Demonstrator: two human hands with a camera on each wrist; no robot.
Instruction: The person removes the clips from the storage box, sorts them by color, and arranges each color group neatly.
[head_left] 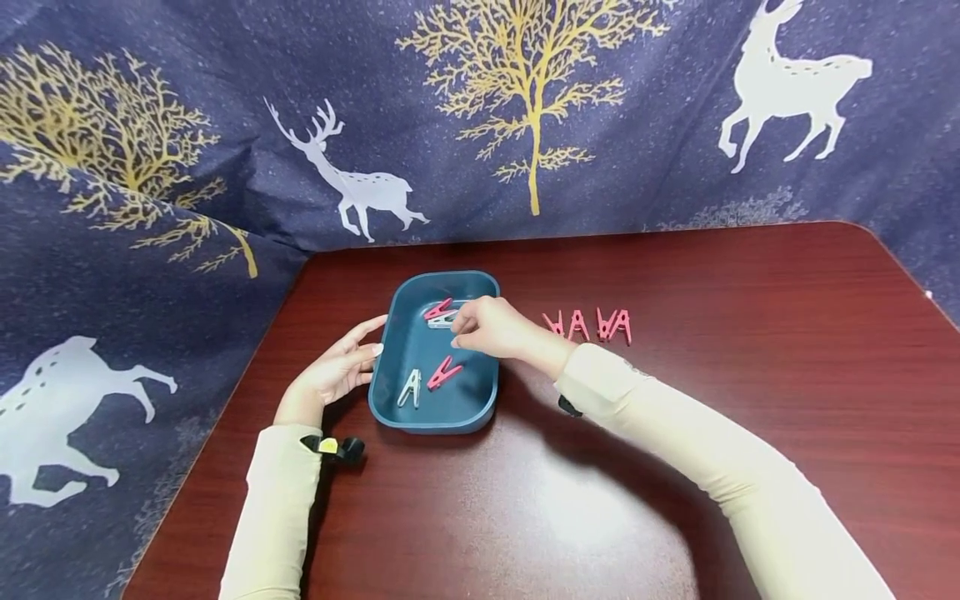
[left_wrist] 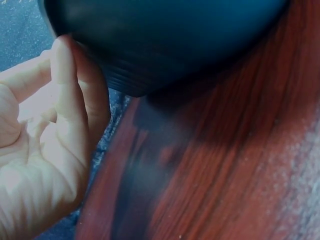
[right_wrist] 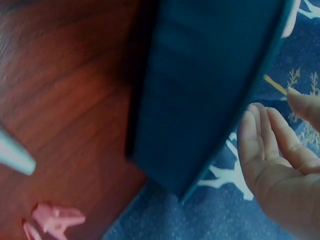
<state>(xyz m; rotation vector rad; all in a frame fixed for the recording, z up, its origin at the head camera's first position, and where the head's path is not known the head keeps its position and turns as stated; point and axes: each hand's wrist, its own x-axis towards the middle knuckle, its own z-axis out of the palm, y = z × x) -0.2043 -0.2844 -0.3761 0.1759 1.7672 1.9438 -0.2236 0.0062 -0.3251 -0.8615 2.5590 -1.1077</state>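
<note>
My left hand point(head_left: 341, 371) is at the left side of a blue plastic bin point(head_left: 382, 400). Its fingers point(left_wrist: 65, 75) touch the outer wall near the rim. Over the bin's right edge reaches my right hand point(head_left: 491, 327); between its thumb and bent fingers point(right_wrist: 272, 135) there is a gap with nothing held. Inside the bin, a pink clothespin point(head_left: 438, 310) and a white clothespin point(head_left: 441, 322) lie beside the right fingertips. Nearer the front are another pink clothespin point(head_left: 444, 373) and another white clothespin point(head_left: 409, 389).
Several pink clothespins point(head_left: 577, 325) lie in a row right of the bin, partly behind my right forearm. A pale pointed thing point(right_wrist: 15, 154) shows at the right wrist view's left edge. The brown table point(head_left: 750, 333) ends at a patterned blue cloth point(head_left: 637, 167).
</note>
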